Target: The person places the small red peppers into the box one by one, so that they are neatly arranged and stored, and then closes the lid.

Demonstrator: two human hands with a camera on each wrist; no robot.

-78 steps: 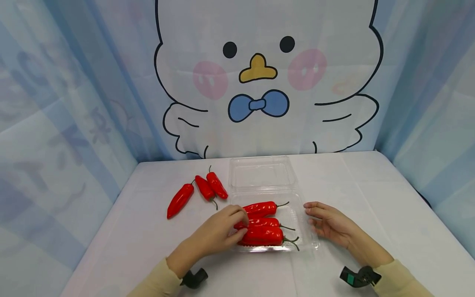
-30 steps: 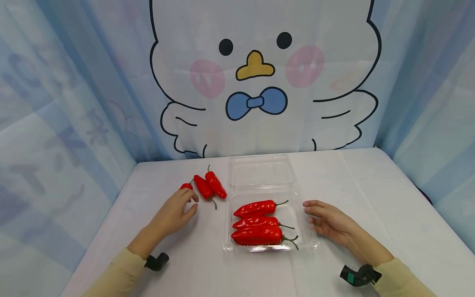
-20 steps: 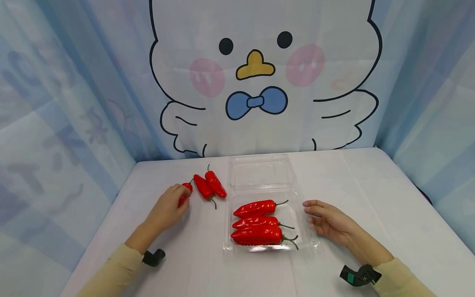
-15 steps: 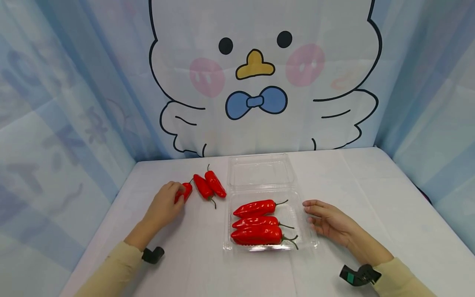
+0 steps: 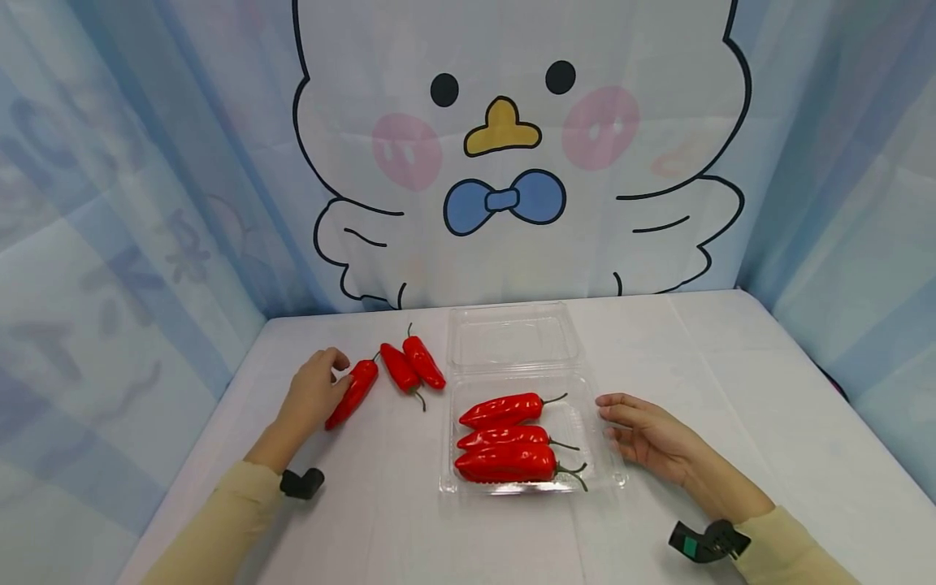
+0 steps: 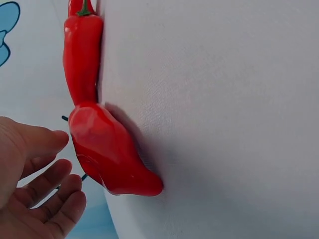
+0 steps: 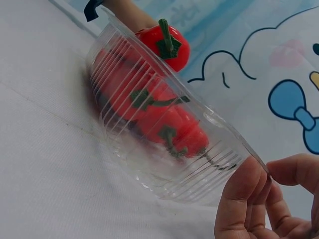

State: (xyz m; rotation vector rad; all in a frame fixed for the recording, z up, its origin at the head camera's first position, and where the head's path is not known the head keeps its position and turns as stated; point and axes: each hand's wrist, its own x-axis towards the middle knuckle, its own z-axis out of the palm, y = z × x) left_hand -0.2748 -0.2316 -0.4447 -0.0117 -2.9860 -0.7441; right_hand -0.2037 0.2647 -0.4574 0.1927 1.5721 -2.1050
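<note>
My left hand (image 5: 310,394) is beside a loose red chili pepper (image 5: 354,396) at the left of the table, its fingers loosely bent. In the left wrist view a small gap lies between the thumb tip and that pepper. My right hand (image 5: 647,435) pinches the right rim of a clear plastic clamshell box (image 7: 164,186) between thumb and fingers. Lying in the box are three red chili peppers, the front one (image 5: 508,464) nearest me, all with stems to the right. The box's lid (image 5: 515,340) is folded back flat, away from me.
Two more red chili peppers, one (image 5: 400,370) left and one (image 5: 424,362) right, lie close together between the left hand and the lid. The white table (image 5: 409,528) ends at a printed cloth backdrop (image 5: 504,268), with blue curtains at both sides.
My left hand has gone from the peppers in the box to the loose pepper at left, passed over it and drawn off its left side. My right hand stays at the rim.
</note>
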